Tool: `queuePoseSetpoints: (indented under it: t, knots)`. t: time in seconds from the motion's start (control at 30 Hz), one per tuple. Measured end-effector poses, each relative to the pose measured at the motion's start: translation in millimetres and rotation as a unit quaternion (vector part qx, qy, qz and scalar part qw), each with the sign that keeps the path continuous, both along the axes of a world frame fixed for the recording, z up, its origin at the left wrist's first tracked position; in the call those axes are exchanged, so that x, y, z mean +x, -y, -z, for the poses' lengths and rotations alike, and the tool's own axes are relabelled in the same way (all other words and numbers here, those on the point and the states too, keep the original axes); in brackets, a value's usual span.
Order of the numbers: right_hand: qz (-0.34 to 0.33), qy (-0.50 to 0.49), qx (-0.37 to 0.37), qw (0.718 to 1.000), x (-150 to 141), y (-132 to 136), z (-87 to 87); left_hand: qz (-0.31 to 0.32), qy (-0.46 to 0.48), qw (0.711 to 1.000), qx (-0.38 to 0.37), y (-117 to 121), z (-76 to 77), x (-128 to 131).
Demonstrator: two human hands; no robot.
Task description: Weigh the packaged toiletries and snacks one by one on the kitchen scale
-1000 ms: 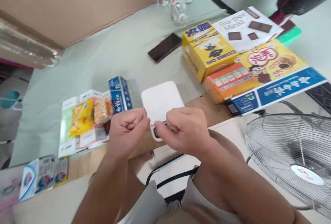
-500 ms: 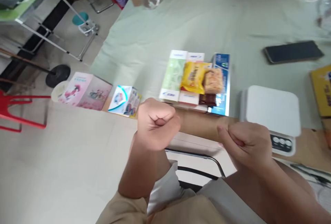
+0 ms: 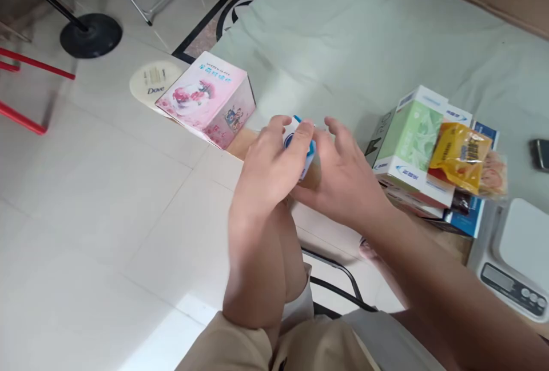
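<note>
A small white box with blue markings (image 3: 307,159) sits at the table's near edge, largely covered by my hands. My left hand (image 3: 268,168) is closed around its left side, the thumb lying across it. On the other side, my right hand (image 3: 345,174) has its fingers apart and curved around the box's right side; a gap shows between palm and box. Whether its fingertips touch the box is hidden. A pink flowered box (image 3: 201,94) stands to the left of my hands.
Right of my hands are a green and white box (image 3: 414,136), a yellow snack packet (image 3: 461,156), a clear-wrapped snack (image 3: 493,174) and a blue box (image 3: 467,216). Farther right lie a white kitchen scale (image 3: 525,245) and a dark phone (image 3: 541,154). A round Dove-labelled item (image 3: 150,82) protrudes behind the pink box.
My view has swung left. Both fists have opened and come together at the small white and blue box; my left hand has taken hold of it.
</note>
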State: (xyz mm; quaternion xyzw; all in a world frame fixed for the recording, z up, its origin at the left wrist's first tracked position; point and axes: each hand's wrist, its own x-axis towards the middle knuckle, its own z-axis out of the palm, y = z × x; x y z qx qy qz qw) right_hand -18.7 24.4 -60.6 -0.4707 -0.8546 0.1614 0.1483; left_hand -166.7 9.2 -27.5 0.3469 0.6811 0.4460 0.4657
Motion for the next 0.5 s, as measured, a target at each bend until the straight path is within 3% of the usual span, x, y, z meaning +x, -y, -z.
queuePoseSetpoints:
  t: [0.13,0.27,0.4,0.5]
  knots:
    - [-0.002,0.023,-0.036,0.999,-13,-13,8.6,0.020,0.036,0.999,0.019,-3,6.5,-11]
    - [0.004,-0.007,-0.025,1.000,-12,-14,1.5,0.009,0.054,0.998,0.036,-1,3.2,-11]
    - [-0.037,-0.078,0.084,0.993,12,3,-25.4,-0.052,0.068,0.991,0.099,7,-15.5,6]
    - [-0.017,-0.132,0.164,0.977,57,32,-46.7,0.035,0.063,0.985,0.155,24,-40.1,33]
